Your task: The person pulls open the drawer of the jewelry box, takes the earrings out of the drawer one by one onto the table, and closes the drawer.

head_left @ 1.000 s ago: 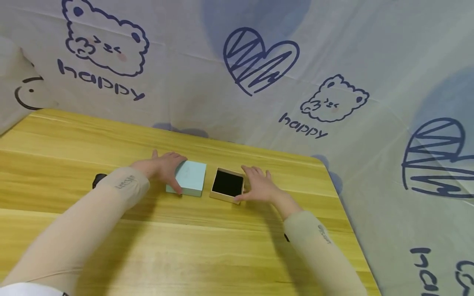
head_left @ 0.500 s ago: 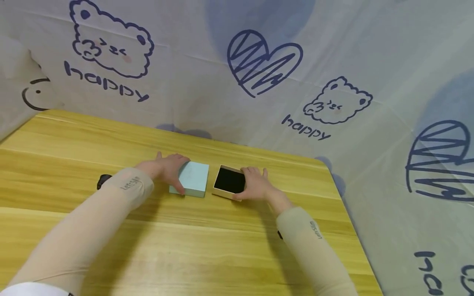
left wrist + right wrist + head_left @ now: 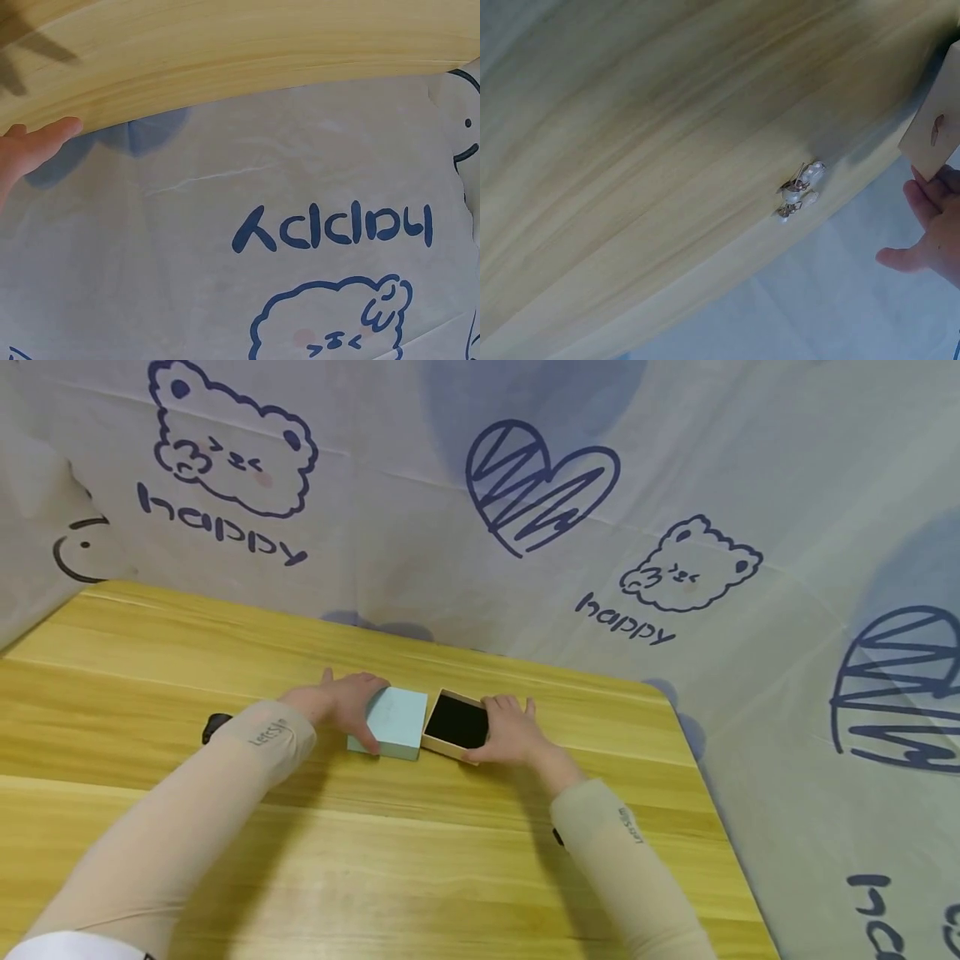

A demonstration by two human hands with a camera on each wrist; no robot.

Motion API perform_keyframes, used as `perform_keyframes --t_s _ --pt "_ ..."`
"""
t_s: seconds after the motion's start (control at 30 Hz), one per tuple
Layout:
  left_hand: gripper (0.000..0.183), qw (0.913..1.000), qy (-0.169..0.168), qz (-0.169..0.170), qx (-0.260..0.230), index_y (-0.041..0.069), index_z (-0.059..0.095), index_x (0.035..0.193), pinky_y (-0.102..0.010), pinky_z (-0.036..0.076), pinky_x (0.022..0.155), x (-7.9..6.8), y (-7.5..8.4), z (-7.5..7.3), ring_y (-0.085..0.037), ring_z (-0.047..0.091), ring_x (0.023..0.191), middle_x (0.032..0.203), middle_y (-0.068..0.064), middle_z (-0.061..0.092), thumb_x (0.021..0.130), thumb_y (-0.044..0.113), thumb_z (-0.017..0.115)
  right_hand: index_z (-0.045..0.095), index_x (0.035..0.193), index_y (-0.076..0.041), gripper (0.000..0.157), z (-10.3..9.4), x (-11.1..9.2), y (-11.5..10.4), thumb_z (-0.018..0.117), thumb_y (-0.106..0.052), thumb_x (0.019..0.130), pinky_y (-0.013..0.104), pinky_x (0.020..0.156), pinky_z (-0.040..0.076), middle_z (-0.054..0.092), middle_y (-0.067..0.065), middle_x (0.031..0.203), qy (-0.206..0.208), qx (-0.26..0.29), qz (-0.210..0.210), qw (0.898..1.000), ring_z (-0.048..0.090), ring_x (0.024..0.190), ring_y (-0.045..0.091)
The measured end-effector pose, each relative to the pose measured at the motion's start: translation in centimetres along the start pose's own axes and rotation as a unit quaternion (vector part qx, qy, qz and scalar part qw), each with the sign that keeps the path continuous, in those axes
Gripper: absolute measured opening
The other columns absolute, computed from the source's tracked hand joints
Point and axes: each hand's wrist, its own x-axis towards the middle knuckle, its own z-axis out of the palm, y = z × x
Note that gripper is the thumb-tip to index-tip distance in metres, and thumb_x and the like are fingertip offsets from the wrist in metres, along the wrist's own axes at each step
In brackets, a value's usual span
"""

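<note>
A square light blue box lid [image 3: 399,718] lies flat on the table in the head view. My left hand [image 3: 350,706] grips it from the left, thumb on the near side and fingers at the far side. Right beside the lid is an open beige box with a black lining [image 3: 455,718], its left edge tilted up against the lid's side. My right hand [image 3: 512,732] holds this box by its right end. The right wrist view shows the beige wall of the box [image 3: 937,120] by the fingertips. Only a few left-hand fingers [image 3: 49,142] show in the left wrist view.
Small earrings with pearly and clear pieces [image 3: 799,193] lie on the wooden table [image 3: 360,868] in the right wrist view. A pale cloth [image 3: 420,577] with printed bears and hearts hangs along the table's far and right edges. A black wrist device [image 3: 216,727] shows at the left forearm.
My right hand has closed on the open box and moved it left, up against the lid. The gap between them is gone. The left hand keeps its hold on the lid.
</note>
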Motion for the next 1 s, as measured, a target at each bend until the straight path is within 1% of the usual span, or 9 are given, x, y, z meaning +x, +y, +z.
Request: perform_keyframes --t_s 0.2,0.5,0.7,0.87,0.93,0.97,1.0 --pt "0.107 1.0000 -0.001 -0.003 0.002 0.002 0.028 0.145 -0.073 0.004 0.104 0.01 -0.07 -0.13 -0.044 0.030 0.135 0.148 -0.025 0.031 0.064 0.046 0.081 0.034 0.143 -0.004 0.100 0.16 0.08 -0.30 0.068 -0.063 0.069 0.065 0.110 0.011 0.040 0.014 0.144 -0.002 -0.020 -0.011 1.000 0.031 0.136 0.031" --pt "0.104 1.0000 -0.002 0.000 0.003 0.002 0.030 0.144 -0.072 0.004 0.105 -0.01 -0.04 -0.05 -0.043 0.034 0.133 0.146 -0.023 0.035 0.064 0.045 0.081 0.033 0.144 -0.005 0.099 0.31 -0.08 -0.18 0.070 -0.061 0.071 0.066 0.110 0.010 0.039 0.012 0.145 -0.008 -0.013 -0.033 0.999 0.032 0.136 0.030" --pt "0.107 1.0000 -0.002 0.000 0.000 0.002 0.028 0.145 -0.072 0.004 0.106 0.12 -0.02 0.00 -0.042 0.035 0.133 0.147 -0.023 0.034 0.063 0.046 0.082 0.033 0.144 -0.005 0.099 0.21 -0.15 -0.24 0.069 -0.061 0.071 0.066 0.110 0.010 0.038 0.012 0.146 -0.007 -0.014 -0.046 0.999 0.031 0.137 0.030" --pt "0.105 1.0000 -0.002 -0.001 -0.001 0.002 0.029 0.145 -0.071 0.005 0.106 0.20 -0.08 0.03 -0.042 0.034 0.134 0.147 -0.022 0.034 0.064 0.045 0.082 0.033 0.144 -0.004 0.097 0.04 -0.13 -0.26 0.069 -0.058 0.072 0.066 0.110 0.008 0.037 0.014 0.146 -0.008 0.003 -0.052 0.999 0.029 0.137 0.032" --pt "0.105 1.0000 -0.002 -0.001 -0.001 0.002 0.029 0.145 -0.070 0.005 0.107 0.25 -0.10 0.05 -0.042 0.034 0.133 0.147 -0.022 0.034 0.064 0.044 0.082 0.033 0.144 -0.003 0.098 -0.02 -0.07 -0.25 0.069 -0.059 0.072 0.066 0.110 0.007 0.037 0.015 0.146 -0.012 0.013 -0.051 0.999 0.029 0.138 0.032" --pt "0.105 1.0000 -0.003 -0.002 -0.001 0.002 0.029 0.145 -0.070 0.006 0.107 0.27 -0.07 0.07 -0.041 0.035 0.133 0.147 -0.022 0.034 0.065 0.044 0.081 0.032 0.144 -0.004 0.100 0.39 0.19 0.07 0.066 -0.064 0.071 0.067 0.109 0.006 0.037 0.014 0.146 -0.005 0.015 -0.058 0.998 0.029 0.138 0.032" --pt "0.105 1.0000 -0.004 -0.001 -0.002 0.002 0.028 0.145 -0.070 0.006 0.107 0.27 -0.05 0.07 -0.042 0.035 0.133 0.147 -0.022 0.034 0.065 0.044 0.081 0.033 0.144 -0.004 0.100 0.33 0.21 0.02 0.066 -0.065 0.071 0.066 0.110 0.006 0.037 0.014 0.146 -0.007 0.017 -0.058 0.998 0.028 0.138 0.032"
